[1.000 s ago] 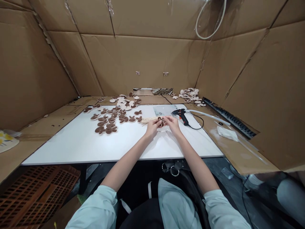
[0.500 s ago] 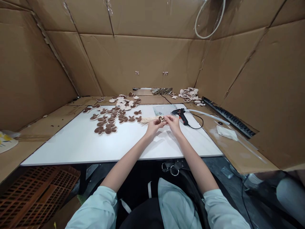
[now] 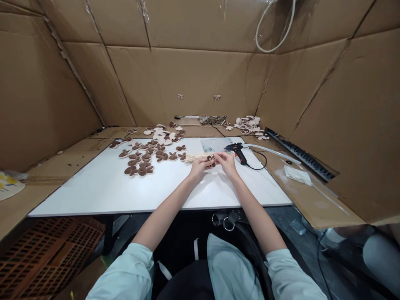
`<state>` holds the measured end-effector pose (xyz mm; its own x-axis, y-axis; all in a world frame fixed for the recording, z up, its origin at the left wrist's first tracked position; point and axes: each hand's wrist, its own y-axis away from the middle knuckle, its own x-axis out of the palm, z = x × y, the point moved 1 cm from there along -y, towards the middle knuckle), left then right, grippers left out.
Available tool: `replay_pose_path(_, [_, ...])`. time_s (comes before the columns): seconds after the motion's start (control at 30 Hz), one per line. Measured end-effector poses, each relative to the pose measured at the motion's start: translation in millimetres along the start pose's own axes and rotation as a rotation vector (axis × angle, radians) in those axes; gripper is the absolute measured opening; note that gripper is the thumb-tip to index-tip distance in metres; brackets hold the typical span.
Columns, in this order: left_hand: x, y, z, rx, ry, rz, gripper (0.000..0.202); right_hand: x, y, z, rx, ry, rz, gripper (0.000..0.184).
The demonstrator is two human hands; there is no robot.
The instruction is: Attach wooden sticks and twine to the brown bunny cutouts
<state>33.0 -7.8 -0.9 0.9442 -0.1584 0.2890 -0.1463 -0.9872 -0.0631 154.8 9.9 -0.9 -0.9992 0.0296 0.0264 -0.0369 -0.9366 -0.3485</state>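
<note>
My left hand (image 3: 198, 168) and my right hand (image 3: 225, 162) meet above the white tabletop (image 3: 125, 191), pinching a small brown-and-cream rabbit-eared cutout (image 3: 211, 161) mostly hidden by my fingers. Thin wooden sticks (image 3: 195, 157) fan out to the left from my left hand, and one appears to carry the cutout. Just beyond my right hand lies a black hot glue gun (image 3: 239, 152) with a red trigger. Many brown rabbit-eared cutouts (image 3: 143, 168) lie scattered to the left of my hands.
Paler cutouts (image 3: 248, 124) are piled at the back right, and a dark speckled heap (image 3: 212, 120) sits at the back. A white cloth (image 3: 297, 175) and a clear tube (image 3: 275, 150) lie on cardboard to the right. Cardboard walls surround the table.
My hands have moved slightly closer together, and my fingers now cover most of the cutout that showed between them half a second ago.
</note>
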Motion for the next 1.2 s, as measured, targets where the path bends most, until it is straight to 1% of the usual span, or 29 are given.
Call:
replay_pose_path(0.13, [0.1, 0.9, -1.5, -0.022, 0.017, -0.012, 0.014, -0.3, 0.7, 1.8, -0.015, 0.012, 0.004, 0.030])
replay_pose_path(0.37, [2.7, 2.7, -2.6, 0.001, -0.035, 0.031, 0.019, -2.4, -0.7, -1.5, -0.028, 0.029, -0.037, 0.028])
replay_pose_path(0.43, [3.7, 3.2, -3.6, 0.000, -0.002, 0.022, 0.023, -2.2, -0.7, -1.5, -0.031, 0.045, -0.033, 0.029])
replay_pose_path(0.57, [3.1, 1.5, -5.0, -0.026, 0.108, -0.046, 0.029, 0.1, 1.5, 2.1, -0.024, 0.048, 0.018, 0.029])
replay_pose_path(0.63, [2.2, 0.5, -5.7, -0.031, 0.124, -0.063, 0.028, 1.1, 2.9, 4.2, -0.018, 0.048, 0.029, 0.029])
replay_pose_path(0.73, [1.8, 0.4, -7.0, -0.022, 0.138, -0.047, 0.024, 1.5, 3.6, 5.0, -0.005, 0.041, 0.037, 0.028])
replay_pose_path(1.0, [1.0, 0.3, -5.7, -0.029, 0.153, -0.069, 0.011, -0.9, -0.3, -2.9, 0.020, -0.016, 0.026, 0.025])
replay_pose_path(1.2, [1.0, -0.3, -6.2, -0.026, 0.161, -0.067, 0.013, -0.4, 0.4, -2.3, 0.030, -0.027, 0.036, 0.025])
